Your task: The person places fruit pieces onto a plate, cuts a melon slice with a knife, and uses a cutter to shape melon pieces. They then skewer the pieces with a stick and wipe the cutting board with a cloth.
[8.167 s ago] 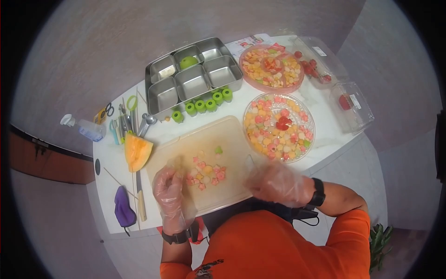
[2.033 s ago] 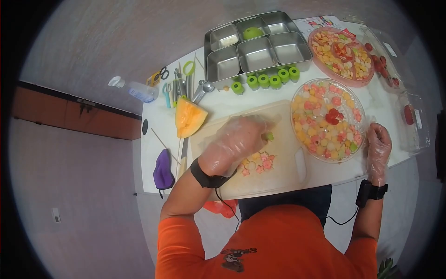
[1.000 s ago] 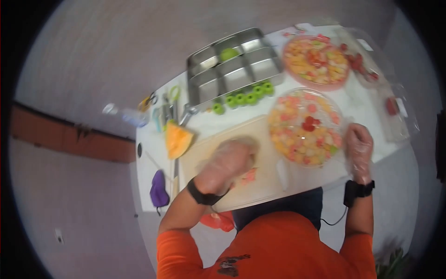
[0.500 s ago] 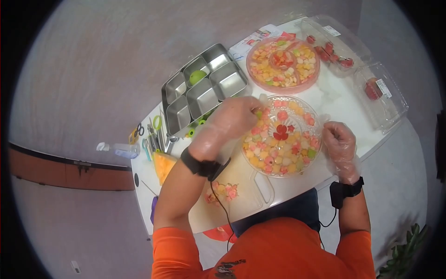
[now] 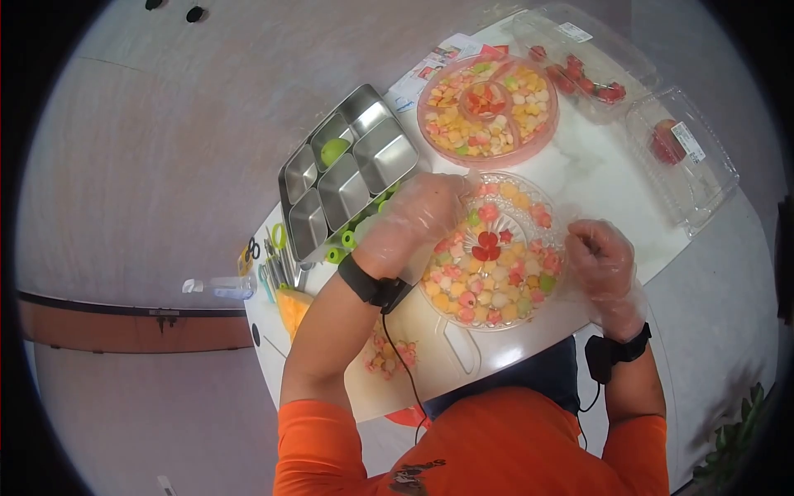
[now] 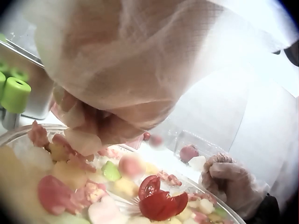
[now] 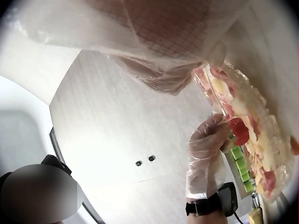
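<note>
A round clear glass plate (image 5: 428, 307) bears small cut fruit shapes in pink, orange, pale and green, with red pieces (image 5: 486, 245) near its middle. My left hand (image 5: 418, 217), in a clear plastic glove, reaches over the upper left rim with its fingers bent down to the fruit; I cannot tell whether they pinch a piece. In the left wrist view a green piece (image 6: 111, 171) lies on the plate just beyond those fingertips. My gloved right hand (image 5: 602, 252) hangs loosely curled right at the plate's right rim, with nothing visible in it.
A cutting board (image 5: 422, 368) with several fruit pieces (image 5: 389, 357) lies beside the plate. Behind stand a steel compartment tray (image 5: 347, 183), green cutters (image 5: 348, 240), a pink divided fruit platter (image 5: 430, 136) and clear boxes (image 5: 686, 178). A melon wedge (image 5: 291, 307) sits left.
My left hand has moved from the board to the plate's upper left, and a green piece now lies there. The right hand stays by the right rim. The view has turned.
</note>
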Motion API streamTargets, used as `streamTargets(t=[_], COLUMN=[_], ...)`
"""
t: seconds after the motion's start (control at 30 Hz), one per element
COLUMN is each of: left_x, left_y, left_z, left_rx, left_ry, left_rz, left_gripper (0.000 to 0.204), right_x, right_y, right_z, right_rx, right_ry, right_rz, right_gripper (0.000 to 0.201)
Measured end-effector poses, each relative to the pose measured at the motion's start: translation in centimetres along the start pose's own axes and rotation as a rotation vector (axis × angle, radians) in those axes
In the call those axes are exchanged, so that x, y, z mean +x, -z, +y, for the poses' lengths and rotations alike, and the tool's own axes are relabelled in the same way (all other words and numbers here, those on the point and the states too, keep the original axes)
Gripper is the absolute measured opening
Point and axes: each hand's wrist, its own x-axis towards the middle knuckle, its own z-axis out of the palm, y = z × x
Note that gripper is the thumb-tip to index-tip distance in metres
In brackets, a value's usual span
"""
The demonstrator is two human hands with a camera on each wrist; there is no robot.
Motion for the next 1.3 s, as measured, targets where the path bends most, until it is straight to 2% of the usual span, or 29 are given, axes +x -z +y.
streamTargets(t=[0.07,0.13,0.27,0.43,0.53,0.67,0.83,0.9,0.97,1.03,1.07,1.13,1.2,1.27,1.3], left_x=[0.0,-0.4,-0.5,-0.5,-1.0,-2.5,-8.7,-12.3,-15.8,-19.6,-21.3,-23.9,-25.4,-26.0,-26.0], left_y=[0.0,0.1,0.4,0.2,-0.1,0.5,3.3,2.8,2.3,1.9,1.2,-0.8,-2.8,-5.0,-5.2], left_z=[0.0,-0.3,-0.1,0.8,0.3,-0.5,-0.4,-2.1,-3.2,-3.9,-4.7,-6.7,-7.7,-8.4,-8.1], left_rx=[0.045,-0.012,-0.005,0.033,0.061,0.005,-0.126,-0.141,-0.158,-0.353,-0.358,-0.304,-0.339,-0.210,-0.268], left_ry=[0.028,-0.015,-0.008,0.081,0.034,0.009,0.116,0.144,0.190,0.474,0.513,0.409,0.416,0.102,0.147], left_rz=[-0.027,0.043,0.042,-0.009,0.090,0.094,0.223,0.283,0.342,0.186,0.194,0.162,0.135,0.314,0.247], left_gripper=[0.032,0.031,0.030,0.026,0.026,0.029,0.038,0.037,0.036,0.038,0.038,0.041,0.045,0.046,0.049], right_x=[0.1,0.2,0.1,0.1,0.1,0.0,-0.2,-0.2,-0.3,-0.5,-0.5,-0.4,-0.1,0.0,0.0], right_y=[0.1,0.2,0.1,0.1,0.1,-0.1,-0.1,0.0,-0.1,-0.2,-0.1,-0.2,0.0,0.0,0.0], right_z=[-0.4,-0.6,-0.2,-0.4,-0.7,-0.3,0.1,-0.1,0.3,0.8,1.1,1.8,2.2,2.7,2.9], right_rx=[-0.003,-0.008,-0.003,-0.006,0.001,0.004,0.029,0.058,0.082,0.146,0.160,0.151,0.159,0.144,0.121], right_ry=[-0.006,-0.007,-0.011,0.000,-0.041,-0.043,-0.062,-0.156,-0.139,-0.171,-0.168,-0.173,-0.221,-0.266,-0.254], right_rz=[-0.005,-0.013,-0.016,-0.012,-0.023,-0.013,-0.012,-0.010,0.000,-0.003,-0.041,-0.005,-0.036,-0.047,-0.049], right_gripper=[0.012,0.012,0.012,0.011,0.010,0.010,0.010,0.010,0.010,0.010,0.010,0.011,0.011,0.012,0.012])
